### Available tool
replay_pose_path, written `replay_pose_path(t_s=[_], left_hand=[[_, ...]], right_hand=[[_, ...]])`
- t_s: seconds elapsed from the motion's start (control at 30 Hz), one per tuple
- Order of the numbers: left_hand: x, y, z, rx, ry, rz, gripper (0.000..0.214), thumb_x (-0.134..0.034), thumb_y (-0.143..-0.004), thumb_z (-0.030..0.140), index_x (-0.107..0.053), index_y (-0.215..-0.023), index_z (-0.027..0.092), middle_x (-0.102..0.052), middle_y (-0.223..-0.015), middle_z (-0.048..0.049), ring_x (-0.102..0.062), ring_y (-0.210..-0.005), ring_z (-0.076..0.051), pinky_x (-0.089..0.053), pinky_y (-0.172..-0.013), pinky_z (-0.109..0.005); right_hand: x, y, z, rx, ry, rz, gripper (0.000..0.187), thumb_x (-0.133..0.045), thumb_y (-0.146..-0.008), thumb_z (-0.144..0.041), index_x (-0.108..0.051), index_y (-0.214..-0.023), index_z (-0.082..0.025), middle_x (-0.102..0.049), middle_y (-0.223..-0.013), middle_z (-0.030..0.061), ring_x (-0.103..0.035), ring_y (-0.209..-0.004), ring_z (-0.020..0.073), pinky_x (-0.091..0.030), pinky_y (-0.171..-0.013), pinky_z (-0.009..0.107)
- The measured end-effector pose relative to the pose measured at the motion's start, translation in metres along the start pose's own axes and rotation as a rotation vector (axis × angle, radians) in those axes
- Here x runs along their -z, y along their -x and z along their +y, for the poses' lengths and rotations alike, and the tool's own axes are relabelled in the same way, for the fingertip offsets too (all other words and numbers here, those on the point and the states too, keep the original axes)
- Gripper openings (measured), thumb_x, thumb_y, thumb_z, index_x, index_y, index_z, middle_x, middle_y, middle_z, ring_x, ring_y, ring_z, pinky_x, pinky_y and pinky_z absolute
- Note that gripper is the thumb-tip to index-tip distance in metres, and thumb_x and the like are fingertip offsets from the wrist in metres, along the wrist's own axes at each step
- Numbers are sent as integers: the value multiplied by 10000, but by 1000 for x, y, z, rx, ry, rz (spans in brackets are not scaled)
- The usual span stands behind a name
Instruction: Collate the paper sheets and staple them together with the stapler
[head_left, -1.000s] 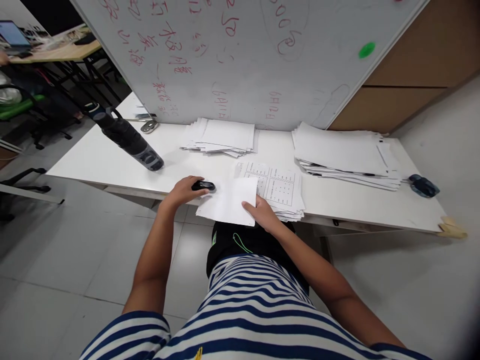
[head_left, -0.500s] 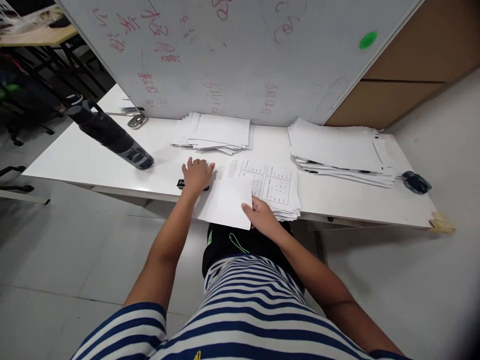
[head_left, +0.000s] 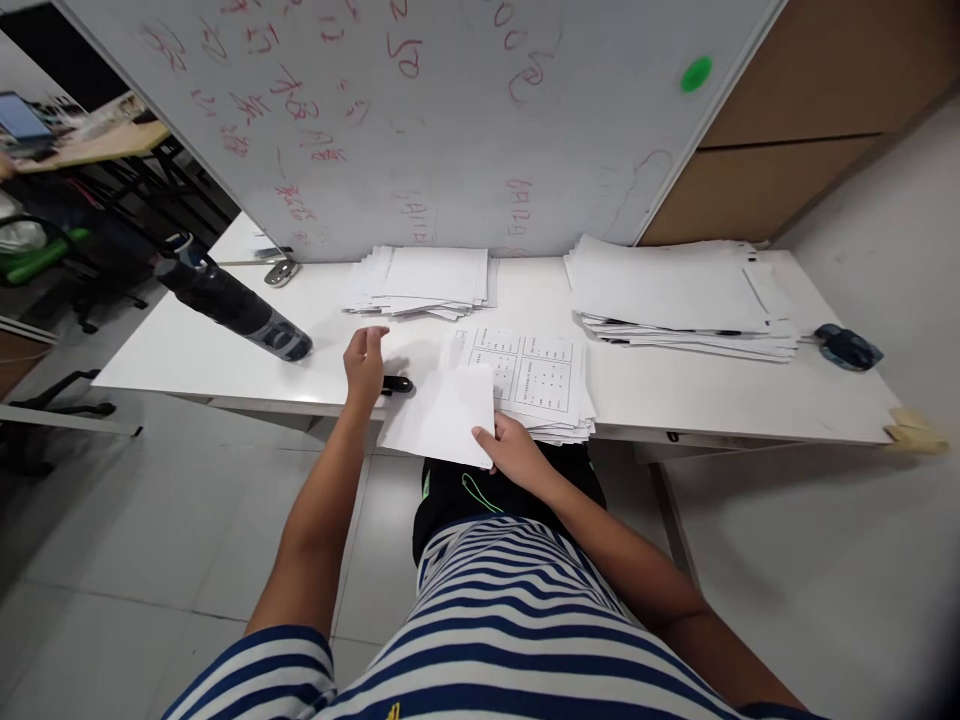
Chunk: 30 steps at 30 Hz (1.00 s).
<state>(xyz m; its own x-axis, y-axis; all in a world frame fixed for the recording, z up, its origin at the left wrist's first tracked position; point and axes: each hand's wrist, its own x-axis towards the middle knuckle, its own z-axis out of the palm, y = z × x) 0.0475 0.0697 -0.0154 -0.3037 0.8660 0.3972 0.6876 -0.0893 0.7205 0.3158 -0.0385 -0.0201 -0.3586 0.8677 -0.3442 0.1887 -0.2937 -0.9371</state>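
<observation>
My right hand (head_left: 519, 452) grips the lower right corner of a white sheet of paper (head_left: 442, 415), thumb on top. The sheet's near edge hangs past the table's front edge, and it partly covers a stack of printed forms (head_left: 536, 375) with boxed tables. Left of the sheet, my left hand (head_left: 364, 362) is raised over the table with nothing in it, its fingers loosely apart. Just right of that wrist lies a black stapler (head_left: 399, 384), partly hidden by the hand and the sheet.
Paper piles stand at the back middle (head_left: 435, 275) and on the right (head_left: 667, 290), against a whiteboard (head_left: 450, 130). A dark bottle (head_left: 236, 310) and a mouse (head_left: 281, 273) are at left. A dark blue object (head_left: 847, 347) lies at the far right.
My left hand has moved left and lifted away from the stapler, which shows more now. My right hand keeps its hold on the sheet. The camera view has shifted slightly.
</observation>
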Motion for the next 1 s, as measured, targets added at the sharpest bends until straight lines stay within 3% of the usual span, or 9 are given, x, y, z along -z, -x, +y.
replay_pose_path(t_s=[0.07, 0.13, 0.23, 0.4, 0.57, 0.77, 0.83, 0.93, 1.0], left_hand=[[11, 6, -7, 17, -47, -39, 434, -345, -984, 492, -679, -1001, 214, -714, -1056, -56, -630, -1029, -195, -461, -887, -298], [19, 12, -15, 79, -158, -173, 406, -428, -942, 522, -703, -886, 228, -735, -969, -39, -638, -955, -204, -456, -817, -290], [20, 16, -21, 165, -264, -270, 472, -422, -926, 553, -669, -689, 229, -716, -765, -23, -620, -769, -192, -413, -676, -287], [12, 16, -19, 215, -401, -167, 527, -356, -943, 535, -551, -572, 216, -606, -600, -23, -536, -638, -172, -294, -584, -295], [6, 16, -18, 274, -453, -100, 544, -298, -963, 523, -538, -583, 217, -614, -633, -46, -537, -658, -187, -263, -590, -307], [3, 14, -18, 305, -498, -46, 527, -278, -970, 515, -566, -632, 230, -644, -696, -77, -563, -701, -225, -271, -589, -320], [3, 13, -19, 297, -511, -26, 513, -287, -968, 512, -586, -656, 234, -659, -724, -83, -579, -730, -238, -297, -602, -327], [2, 13, -20, 256, -526, 1, 475, -309, -969, 480, -624, -712, 234, -684, -771, -87, -606, -797, -248, -361, -677, -344], [1, 13, -20, 211, -548, 6, 452, -321, -972, 444, -640, -739, 224, -689, -787, -95, -618, -840, -251, -388, -774, -367]], right_hand=[[0, -2, -3, 9, -29, -3, 230, -515, -922, -368, -603, -1011, -175, -635, -707, -1, -583, -500, 135, -502, -451, 268], [4, -1, -8, 30, -22, -2, 256, -502, -925, -387, -609, -1018, -174, -641, -702, 5, -598, -526, 151, -490, -452, 268], [24, 6, -19, 87, 87, 45, 317, -507, -918, -446, -647, -1026, -182, -667, -756, 14, -589, -554, 154, -463, -479, 268], [69, 25, -28, 136, 146, 192, 404, -554, -890, -530, -696, -1044, -185, -730, -896, 46, -652, -789, 218, -504, -687, 323], [84, 25, -13, 77, -66, 262, 491, -629, -850, -531, -680, -1181, -171, -749, -1030, 92, -678, -982, 265, -520, -856, 378], [83, 20, -11, 42, -95, 260, 509, -641, -842, -532, -673, -1183, -156, -751, -1027, 103, -681, -992, 277, -538, -831, 384], [83, 17, -17, 59, -60, 281, 515, -618, -854, -539, -656, -1196, -156, -746, -1023, 101, -685, -932, 266, -544, -756, 357], [82, 9, -26, 52, 81, 383, 609, -547, -892, -541, -511, -1379, -178, -738, -936, 83, -668, -729, 235, -508, -602, 323], [82, 4, -28, -2, 299, 464, 692, -507, -919, -508, -330, -1511, -197, -724, -855, 65, -650, -676, 233, -487, -601, 324]])
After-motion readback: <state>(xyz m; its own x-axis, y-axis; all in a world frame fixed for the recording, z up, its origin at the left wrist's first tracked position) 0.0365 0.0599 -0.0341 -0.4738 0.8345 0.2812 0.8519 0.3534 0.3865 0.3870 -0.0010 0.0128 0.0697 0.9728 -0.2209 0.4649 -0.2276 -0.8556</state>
